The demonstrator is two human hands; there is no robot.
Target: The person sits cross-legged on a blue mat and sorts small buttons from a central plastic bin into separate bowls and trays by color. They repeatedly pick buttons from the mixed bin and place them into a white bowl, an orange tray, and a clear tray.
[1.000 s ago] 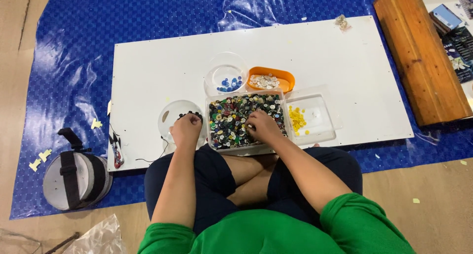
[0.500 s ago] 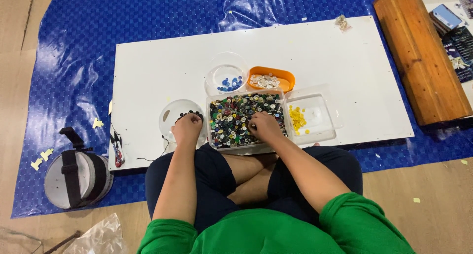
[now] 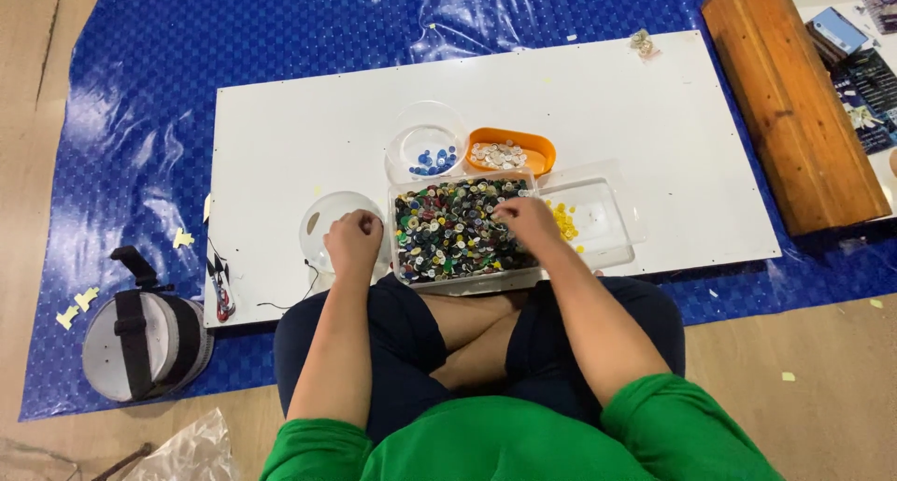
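From the head view, a person sits cross-legged on the floor at a white board [image 3: 280, 145] laid on a blue tarp [image 3: 140, 61]. The left hand [image 3: 353, 241] rests curled over a clear round bowl [image 3: 322, 221]; whether it pinches anything I cannot tell. The right hand [image 3: 529, 221], fingers drawn together, reaches into a clear tray [image 3: 458, 280] full of mixed buttons [image 3: 444, 229]. Just behind stand a round bowl of blue buttons [image 3: 428, 160] and an orange dish [image 3: 537, 149] of pale ones. A clear box with yellow buttons [image 3: 565, 224] sits right of the tray.
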